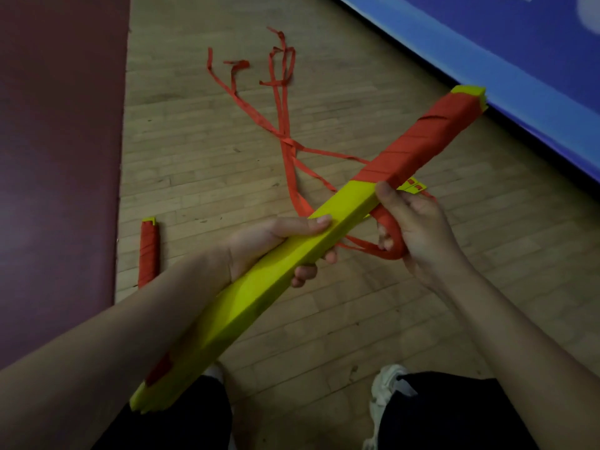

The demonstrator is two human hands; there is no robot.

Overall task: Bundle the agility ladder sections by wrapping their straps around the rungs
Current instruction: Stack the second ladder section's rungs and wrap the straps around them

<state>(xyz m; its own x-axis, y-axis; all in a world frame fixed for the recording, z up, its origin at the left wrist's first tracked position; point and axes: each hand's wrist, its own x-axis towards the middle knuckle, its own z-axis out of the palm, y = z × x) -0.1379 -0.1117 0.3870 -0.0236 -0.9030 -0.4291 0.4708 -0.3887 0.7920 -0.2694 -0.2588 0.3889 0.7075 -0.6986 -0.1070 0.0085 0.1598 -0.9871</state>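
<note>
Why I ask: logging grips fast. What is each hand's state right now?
Left hand: closed around the long yellow plastic rung bundle.
Right hand: closed on the red fabric strap.

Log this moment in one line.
left hand grips yellow rungs | right hand holds red strap | far end wrapped | middle bare

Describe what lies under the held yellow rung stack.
Left hand fingers curl beneath the stack; red strap passes under to the right hand; floor below. The strap's middle is covered.
</note>
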